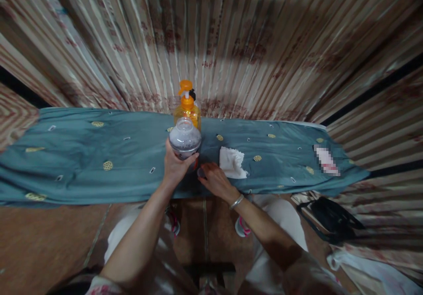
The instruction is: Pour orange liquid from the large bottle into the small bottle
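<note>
My left hand point(178, 165) is wrapped round a clear bottle point(185, 137) with a domed shoulder, holding it above the cloth-covered table. Its neck points up and away from me, and no cap shows on it. Small dark specks or droplets show inside or on its wall. To the right and lower, my right hand point(214, 178) has its fingers closed on a small round greyish bottle cap point(200, 172), partly hidden by the fingers. Just beyond that hand lies a white cloth point(232, 162). Behind the bottle stands a yellow pump bottle point(187, 110) with an orange pump head.
A teal patterned cloth point(132, 154) covers the long narrow table. A pale blurred-out item point(326, 160) lies at its right end. Pleated curtains point(211, 44) hang behind. On the floor at right is a black bag point(333, 220). Part of a black-topped item shows behind the pump bottle.
</note>
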### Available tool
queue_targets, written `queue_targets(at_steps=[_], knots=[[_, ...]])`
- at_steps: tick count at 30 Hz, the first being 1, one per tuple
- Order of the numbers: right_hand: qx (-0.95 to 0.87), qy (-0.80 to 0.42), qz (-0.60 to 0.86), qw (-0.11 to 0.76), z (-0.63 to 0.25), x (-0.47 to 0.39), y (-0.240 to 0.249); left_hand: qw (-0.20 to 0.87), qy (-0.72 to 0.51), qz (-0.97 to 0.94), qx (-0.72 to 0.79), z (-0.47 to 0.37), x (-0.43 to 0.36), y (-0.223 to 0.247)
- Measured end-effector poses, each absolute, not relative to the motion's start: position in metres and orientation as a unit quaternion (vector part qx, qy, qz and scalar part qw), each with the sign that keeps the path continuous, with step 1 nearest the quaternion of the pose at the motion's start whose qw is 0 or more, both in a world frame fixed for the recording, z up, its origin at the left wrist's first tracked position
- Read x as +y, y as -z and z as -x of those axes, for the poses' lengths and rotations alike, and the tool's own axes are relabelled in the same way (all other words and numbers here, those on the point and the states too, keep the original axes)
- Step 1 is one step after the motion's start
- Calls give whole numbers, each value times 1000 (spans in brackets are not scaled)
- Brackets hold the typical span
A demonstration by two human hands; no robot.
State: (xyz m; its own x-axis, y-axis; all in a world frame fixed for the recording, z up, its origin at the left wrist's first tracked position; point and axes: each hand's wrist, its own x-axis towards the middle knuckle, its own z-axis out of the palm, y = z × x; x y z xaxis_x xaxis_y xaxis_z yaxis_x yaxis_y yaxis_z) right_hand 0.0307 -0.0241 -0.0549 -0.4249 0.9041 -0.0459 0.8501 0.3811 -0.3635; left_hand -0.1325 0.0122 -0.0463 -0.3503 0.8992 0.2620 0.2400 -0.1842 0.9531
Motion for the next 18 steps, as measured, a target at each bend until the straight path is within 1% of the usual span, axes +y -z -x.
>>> queue_targets(at_steps=[6, 14, 16, 18], knots=[[-837, -153, 517, 93, -28, -24, 60, 281, -586, -497, 575, 132, 10, 45], [-840, -148, 513, 99, -23, -39, 56, 290, -599, -522, 534, 137, 9, 50], [-850, -152, 494, 103, -16, -49, 58, 295, -592, -523, 538, 139, 8, 51], [-874, -147, 447, 124, -2, -58, 63, 297, -588, -526, 537, 140, 8, 51]])
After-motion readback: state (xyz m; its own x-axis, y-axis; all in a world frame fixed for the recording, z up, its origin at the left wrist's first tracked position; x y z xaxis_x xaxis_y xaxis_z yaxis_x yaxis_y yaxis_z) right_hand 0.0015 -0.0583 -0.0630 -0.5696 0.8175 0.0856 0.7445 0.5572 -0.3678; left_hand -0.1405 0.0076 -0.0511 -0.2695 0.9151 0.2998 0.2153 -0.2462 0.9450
